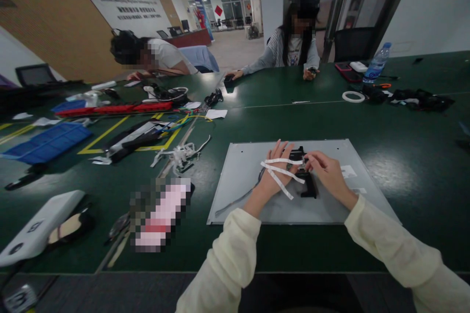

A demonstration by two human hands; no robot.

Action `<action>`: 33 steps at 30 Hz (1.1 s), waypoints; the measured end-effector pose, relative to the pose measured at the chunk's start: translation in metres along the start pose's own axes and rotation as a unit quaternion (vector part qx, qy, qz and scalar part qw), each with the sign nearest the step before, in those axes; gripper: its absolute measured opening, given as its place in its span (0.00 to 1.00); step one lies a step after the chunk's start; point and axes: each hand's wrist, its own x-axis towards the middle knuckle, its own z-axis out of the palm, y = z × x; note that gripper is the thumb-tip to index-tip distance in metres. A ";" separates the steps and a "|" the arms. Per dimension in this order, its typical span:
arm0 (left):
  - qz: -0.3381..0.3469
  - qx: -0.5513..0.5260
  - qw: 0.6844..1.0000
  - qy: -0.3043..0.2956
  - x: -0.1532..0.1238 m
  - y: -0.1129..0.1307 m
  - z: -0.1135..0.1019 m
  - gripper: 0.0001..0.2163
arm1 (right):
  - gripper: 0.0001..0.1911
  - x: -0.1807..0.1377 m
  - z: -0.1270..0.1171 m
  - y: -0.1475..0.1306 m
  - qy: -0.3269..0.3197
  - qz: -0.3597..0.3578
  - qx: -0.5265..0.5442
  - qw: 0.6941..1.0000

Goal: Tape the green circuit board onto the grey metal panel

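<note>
My left hand lies over the white board, fingers stretched out and reaching to a black plastic part. White strips with small print are draped across the back of that hand. From the right, my right hand meets the same black part with thumb and fingertips pinched together. Whatever is between those fingertips is too small to make out. A thin grey cable runs along the board from under my left hand.
Tangled white strips, a partly blurred pink phone-like object and a blue basket lie to the left. A tape roll and a water bottle are at the back right. Two people sit across the green table.
</note>
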 end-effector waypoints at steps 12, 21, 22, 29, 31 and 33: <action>-0.028 0.059 0.995 0.079 0.000 -0.010 0.017 0.24 | 0.17 -0.014 0.013 -0.004 -0.109 0.012 0.048 0.993; -0.089 0.047 0.990 0.101 0.004 -0.017 0.018 0.22 | 0.09 0.004 -0.007 -0.005 0.069 -0.003 0.223 0.972; -0.088 0.033 0.990 0.103 0.005 -0.018 0.018 0.22 | 0.10 0.008 -0.009 -0.001 0.107 0.005 0.221 0.969; -0.062 -0.081 0.986 0.133 0.013 -0.018 0.014 0.23 | 0.16 0.014 -0.003 0.030 0.083 0.102 0.142 0.981; -0.050 -0.115 0.985 0.122 0.014 -0.018 0.012 0.24 | 0.17 0.013 0.001 0.034 0.063 0.105 0.127 0.984; -0.033 -0.137 0.985 0.100 0.017 -0.018 0.011 0.25 | 0.17 0.013 0.003 0.035 0.057 0.102 0.117 0.986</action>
